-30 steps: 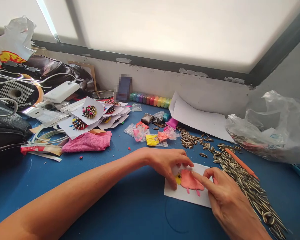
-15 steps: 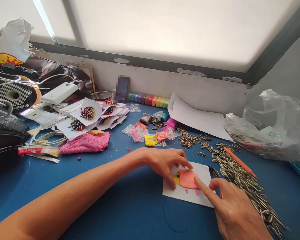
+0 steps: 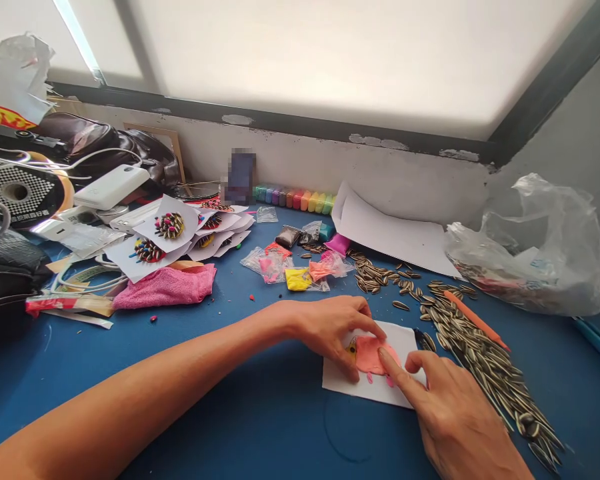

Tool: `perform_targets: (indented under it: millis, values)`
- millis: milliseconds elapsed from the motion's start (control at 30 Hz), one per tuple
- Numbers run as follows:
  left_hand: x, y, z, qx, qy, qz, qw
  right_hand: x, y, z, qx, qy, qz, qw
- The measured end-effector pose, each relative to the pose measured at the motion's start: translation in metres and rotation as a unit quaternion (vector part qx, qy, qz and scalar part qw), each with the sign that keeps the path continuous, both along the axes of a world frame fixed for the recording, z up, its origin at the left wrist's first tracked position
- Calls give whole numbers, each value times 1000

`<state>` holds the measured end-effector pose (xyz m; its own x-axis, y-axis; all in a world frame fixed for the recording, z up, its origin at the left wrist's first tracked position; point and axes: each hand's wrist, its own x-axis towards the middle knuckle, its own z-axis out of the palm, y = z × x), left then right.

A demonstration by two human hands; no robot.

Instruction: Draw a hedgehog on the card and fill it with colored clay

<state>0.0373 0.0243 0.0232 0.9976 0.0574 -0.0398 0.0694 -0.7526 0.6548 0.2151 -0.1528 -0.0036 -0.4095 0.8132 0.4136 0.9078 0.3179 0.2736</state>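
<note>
A small sheet of white paper (image 3: 337,385) lies on the blue table. Flattened on it is a salmon-pink clay shape (image 3: 367,355) with a yellow clay piece (image 3: 351,349) bearing a dark dot at its left, and small pink bits below. My left hand (image 3: 333,328) rests on the paper, thumb and fingers apart around the clay's left side, holding nothing. From the right, my right hand (image 3: 447,403) presses its outstretched index fingertip on the pink clay; its other fingers are bent and hold nothing visible. Part of the yellow piece is behind the left hand.
Striped sunflower seeds (image 3: 495,373) spread at the right, with an orange stick (image 3: 475,320) on them. Opened clay packets (image 3: 297,279) lie beyond the hands. A plastic bag (image 3: 545,253), seed-decorated papers (image 3: 150,267) and a pink cloth (image 3: 167,288) are farther out.
My right index fingertip has shifted left from the clay's right edge toward its middle. The left hand stays on the paper, its thumb slightly lower. The whole view has shifted slightly.
</note>
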Motion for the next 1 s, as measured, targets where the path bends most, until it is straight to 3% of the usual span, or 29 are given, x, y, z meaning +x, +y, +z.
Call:
perform_targets:
  millis: [133,333,667,1000]
  values:
    - [1,0,0,5,-3,-4,1000,3,6,-1,-11,-9,7,1000]
    - [1,-1,3,8,13,0,1000,5,0,6,-36,57,5,998]
    - [2,-1,5,19,19,-4,1000,-9,3,6,-6,23,22,999]
    - [3,0,1,16,5,-9,1000,-9,16,12,-60,40,31,997]
